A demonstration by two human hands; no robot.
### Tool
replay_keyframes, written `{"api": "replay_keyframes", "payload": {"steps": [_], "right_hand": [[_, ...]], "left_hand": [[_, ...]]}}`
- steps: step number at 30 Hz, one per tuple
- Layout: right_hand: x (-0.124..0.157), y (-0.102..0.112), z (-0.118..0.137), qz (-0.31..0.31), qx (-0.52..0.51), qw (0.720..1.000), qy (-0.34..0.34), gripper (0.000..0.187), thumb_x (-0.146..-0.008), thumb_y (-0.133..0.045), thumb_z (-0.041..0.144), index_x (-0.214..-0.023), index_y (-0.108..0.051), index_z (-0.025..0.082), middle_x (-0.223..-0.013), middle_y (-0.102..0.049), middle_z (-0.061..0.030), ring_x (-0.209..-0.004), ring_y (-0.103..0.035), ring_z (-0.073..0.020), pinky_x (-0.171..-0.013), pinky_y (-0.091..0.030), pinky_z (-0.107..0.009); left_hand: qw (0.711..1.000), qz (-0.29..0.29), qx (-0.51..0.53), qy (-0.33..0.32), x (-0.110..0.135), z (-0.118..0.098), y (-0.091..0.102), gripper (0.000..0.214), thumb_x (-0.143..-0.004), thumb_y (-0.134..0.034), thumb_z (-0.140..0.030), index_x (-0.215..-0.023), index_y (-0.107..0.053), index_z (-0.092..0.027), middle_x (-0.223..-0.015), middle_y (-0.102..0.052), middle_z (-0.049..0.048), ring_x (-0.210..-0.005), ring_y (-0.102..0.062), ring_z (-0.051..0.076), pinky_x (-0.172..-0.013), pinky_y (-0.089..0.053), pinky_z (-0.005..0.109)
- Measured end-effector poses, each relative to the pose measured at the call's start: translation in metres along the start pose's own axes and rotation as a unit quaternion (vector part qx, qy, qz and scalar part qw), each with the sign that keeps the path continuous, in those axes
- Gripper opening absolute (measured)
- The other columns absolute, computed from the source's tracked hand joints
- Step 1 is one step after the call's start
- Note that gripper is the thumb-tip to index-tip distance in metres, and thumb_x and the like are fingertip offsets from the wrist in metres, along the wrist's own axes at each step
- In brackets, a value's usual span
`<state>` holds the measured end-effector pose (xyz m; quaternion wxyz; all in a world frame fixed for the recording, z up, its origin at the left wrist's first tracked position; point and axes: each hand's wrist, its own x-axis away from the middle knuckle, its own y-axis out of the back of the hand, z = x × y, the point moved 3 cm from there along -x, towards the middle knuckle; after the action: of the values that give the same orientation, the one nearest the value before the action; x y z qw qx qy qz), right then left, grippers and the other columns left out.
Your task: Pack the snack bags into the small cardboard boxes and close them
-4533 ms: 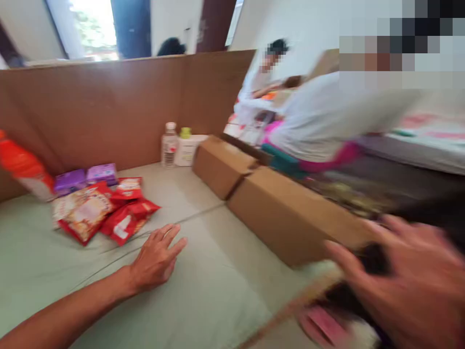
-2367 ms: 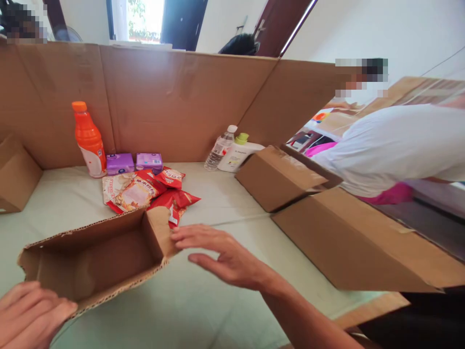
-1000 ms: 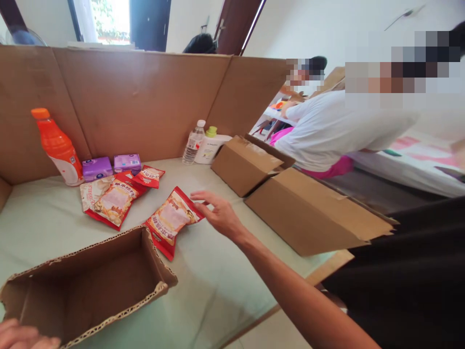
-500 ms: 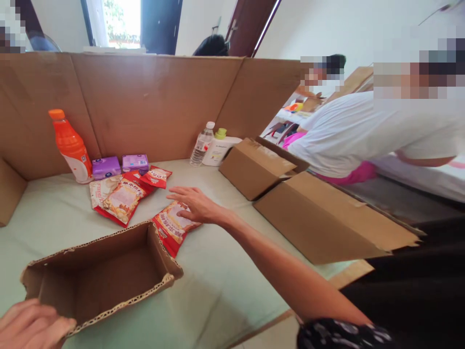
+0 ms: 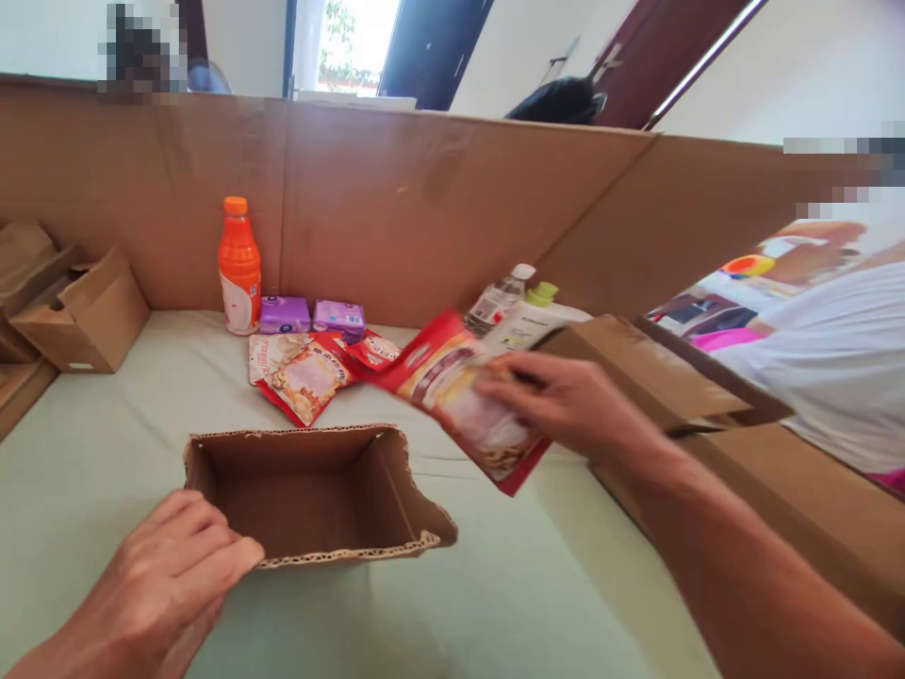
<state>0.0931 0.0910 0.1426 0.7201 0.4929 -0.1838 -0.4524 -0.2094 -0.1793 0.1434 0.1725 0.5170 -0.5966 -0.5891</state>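
Observation:
My left hand (image 5: 184, 566) is closed on the near left corner of an open cardboard box (image 5: 332, 552), whose inside is bare. Lifted above the table, to the right of the box, a red snack bag (image 5: 459, 396) is pinched in my right hand (image 5: 544, 396); it is tilted and slightly blurred. Behind the box lie more snack packets, among them a red and cream snack bag (image 5: 311, 377) and a small red packet (image 5: 374, 352). Two purple packs (image 5: 285, 315) rest just behind these, beside an upright orange bottle (image 5: 239, 269).
A clear water bottle (image 5: 487, 306) and a white bottle with a green cap (image 5: 527, 321) stand at the back right. Cardboard boxes (image 5: 778, 490) line the right edge, others (image 5: 99, 311) the left. A tall cardboard panel (image 5: 396, 207) closes the back. A person in white (image 5: 834, 349) is at the right.
My right hand has taken hold of the red snack bag and lifted it off the table. My view has swung left. My left hand still grips the box.

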Motion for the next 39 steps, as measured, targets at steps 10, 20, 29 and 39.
{"api": "replay_keyframes", "payload": {"steps": [10, 20, 29, 39], "right_hand": [[0.042, -0.015, 0.156, -0.132, -0.196, 0.926, 0.295, 0.017, -0.096, -0.062, 0.022, -0.081, -0.054, 0.024, -0.070, -0.058, 0.0028, -0.056, -0.051, -0.0123, -0.050, -0.041, -0.023], [0.028, -0.077, 0.176, 0.305, 0.197, 0.869, 0.337, 0.012, -0.093, -0.057, 0.009, -0.090, -0.065, 0.017, -0.083, -0.071, -0.0039, -0.067, -0.061, -0.0155, -0.055, -0.030, -0.026], [0.012, -0.135, 0.197, 0.448, 0.261, 0.771, 0.369, 0.026, -0.097, -0.054, 0.010, -0.117, -0.071, 0.009, -0.105, -0.078, -0.0144, -0.084, -0.074, -0.0238, -0.063, -0.046, -0.030], [0.059, 0.000, 0.113, 0.051, 0.072, 0.961, 0.261, 0.025, -0.104, -0.050, 0.031, -0.099, -0.072, 0.021, -0.093, -0.077, -0.0065, -0.080, -0.073, -0.0187, -0.071, -0.055, -0.030]], "left_hand": [[0.992, -0.112, -0.047, -0.031, 0.000, -0.003, -0.012, 0.024, -0.091, -0.044, -0.001, -0.098, -0.061, -0.016, -0.069, -0.059, -0.0007, -0.065, -0.050, 0.016, -0.069, -0.040, 0.032], [0.996, -0.086, 0.003, -0.025, 0.009, -0.005, -0.021, 0.021, -0.092, -0.047, -0.001, -0.099, -0.061, -0.015, -0.073, -0.056, 0.0005, -0.070, -0.044, 0.018, -0.072, -0.037, 0.036], [0.998, -0.049, 0.032, -0.018, 0.003, 0.006, -0.019, 0.026, -0.086, -0.048, 0.003, -0.096, -0.062, -0.017, -0.074, -0.056, 0.0008, -0.071, -0.044, 0.018, -0.069, -0.039, 0.033], [0.982, -0.174, -0.025, 0.068, 0.034, 0.008, -0.020, 0.044, -0.088, -0.060, -0.004, -0.127, -0.060, -0.025, -0.160, -0.035, 0.0092, -0.146, -0.036, 0.033, -0.117, -0.035, 0.052]]}}
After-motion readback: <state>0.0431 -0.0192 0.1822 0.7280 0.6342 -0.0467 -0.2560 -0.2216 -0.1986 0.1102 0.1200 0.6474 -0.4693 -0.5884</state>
